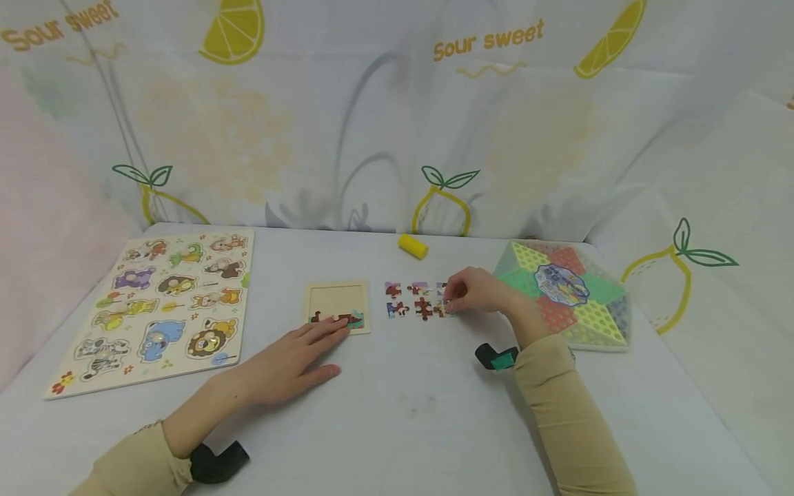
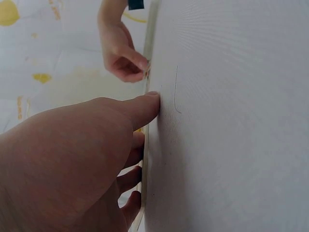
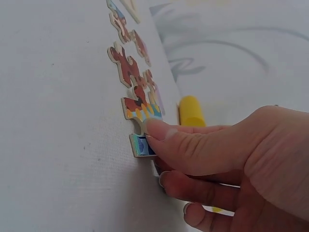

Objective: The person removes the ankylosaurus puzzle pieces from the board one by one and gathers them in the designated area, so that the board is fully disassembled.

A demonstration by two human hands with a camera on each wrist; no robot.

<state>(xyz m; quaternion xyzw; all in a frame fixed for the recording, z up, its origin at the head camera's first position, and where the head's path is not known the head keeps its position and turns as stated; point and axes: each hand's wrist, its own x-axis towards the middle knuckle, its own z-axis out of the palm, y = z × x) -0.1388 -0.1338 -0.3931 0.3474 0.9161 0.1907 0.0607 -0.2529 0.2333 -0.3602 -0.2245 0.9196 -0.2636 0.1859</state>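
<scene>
My left hand point(image 1: 282, 362) lies with extended fingers over the lower edge of a small wooden puzzle tray point(image 1: 338, 298). Brown and green puzzle pieces point(image 1: 353, 319) show along the tray's bottom, partly covered by the fingertips. To the tray's right, loose jigsaw pieces point(image 1: 424, 308) lie in two short rows. At their right end my right hand point(image 1: 480, 293) pinches a jigsaw piece point(image 3: 141, 146) with blue on it, close over the table. The thumb covers much of this piece in the right wrist view, beside a brown and yellow piece point(image 3: 140, 108).
A large animal peg board point(image 1: 205, 286) lies on the left. Behind the loose pieces is a yellow cylinder point(image 1: 413, 246). A flat box with coloured triangles point(image 1: 583, 293) sits at the right, under the right wrist. A lemon-print curtain point(image 1: 384, 138) closes off the table's back.
</scene>
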